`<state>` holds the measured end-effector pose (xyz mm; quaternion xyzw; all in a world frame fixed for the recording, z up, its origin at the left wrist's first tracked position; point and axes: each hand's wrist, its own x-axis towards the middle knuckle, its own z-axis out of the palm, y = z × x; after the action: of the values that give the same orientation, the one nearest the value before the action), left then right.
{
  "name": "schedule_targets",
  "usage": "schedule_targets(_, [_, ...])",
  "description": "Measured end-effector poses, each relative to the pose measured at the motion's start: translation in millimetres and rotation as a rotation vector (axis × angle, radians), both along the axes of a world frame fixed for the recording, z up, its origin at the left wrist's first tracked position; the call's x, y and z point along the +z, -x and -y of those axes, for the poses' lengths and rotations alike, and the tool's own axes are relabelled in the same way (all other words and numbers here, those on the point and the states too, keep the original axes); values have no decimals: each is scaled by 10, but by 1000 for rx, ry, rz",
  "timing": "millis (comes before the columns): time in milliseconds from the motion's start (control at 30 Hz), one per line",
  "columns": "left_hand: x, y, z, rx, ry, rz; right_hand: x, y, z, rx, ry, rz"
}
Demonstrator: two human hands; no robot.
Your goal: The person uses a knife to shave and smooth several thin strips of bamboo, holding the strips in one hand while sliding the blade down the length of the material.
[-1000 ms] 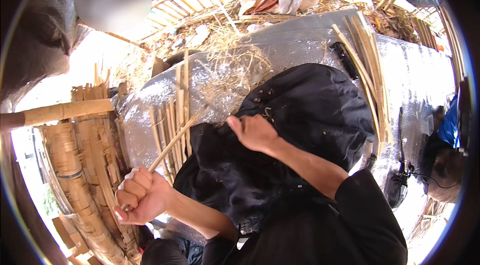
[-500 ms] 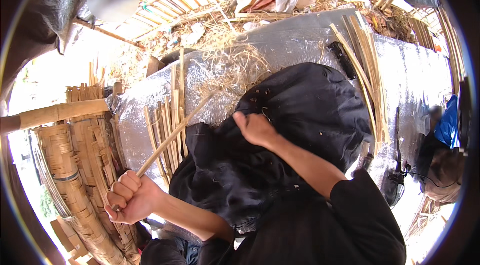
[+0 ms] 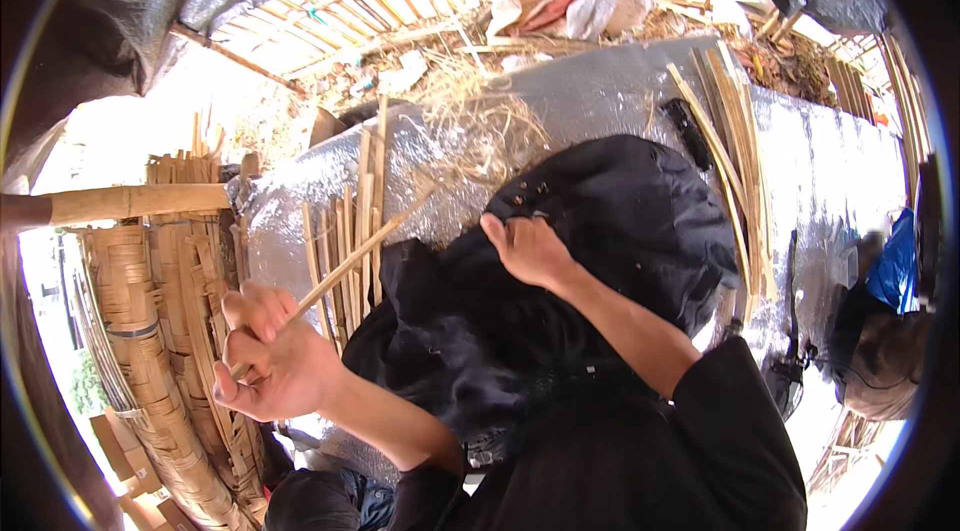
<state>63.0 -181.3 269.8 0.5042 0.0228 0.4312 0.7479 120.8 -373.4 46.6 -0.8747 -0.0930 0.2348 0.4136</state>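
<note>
A thin bamboo strip (image 3: 350,259) slants from my left hand (image 3: 275,351) up to the right, its far tip near the pale shavings. My left hand holds it near its lower end, with the fingers loosened and partly uncurled around it. My right hand (image 3: 535,249) is closed above the black cloth (image 3: 620,201) spread over my lap, thumb pointing up and left. What it holds, if anything, is hidden. A gap separates my right hand from the strip. Small light flecks lie on the cloth just beyond my right hand.
Bamboo strips (image 3: 345,231) lie at the left on the silvery sheet (image 3: 820,171), and another bundle (image 3: 735,141) on the right beside a dark object (image 3: 688,129). Rolled woven bamboo (image 3: 135,331) stands at far left. Curly shavings (image 3: 490,131) lie ahead, near a bamboo fence (image 3: 390,1).
My left hand has loosened its fingers on the bamboo strip and risen slightly. My right hand has shifted a little right; the whole view has moved slightly too.
</note>
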Motion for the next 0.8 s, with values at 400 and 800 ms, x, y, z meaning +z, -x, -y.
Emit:
schedule_targets(400, [-206,191,126,-108,24,132,735,446,-147,145,-182,121])
schedule_targets(800, [-160,49,138,-92,76,178,828,310,-230,117,-234,94])
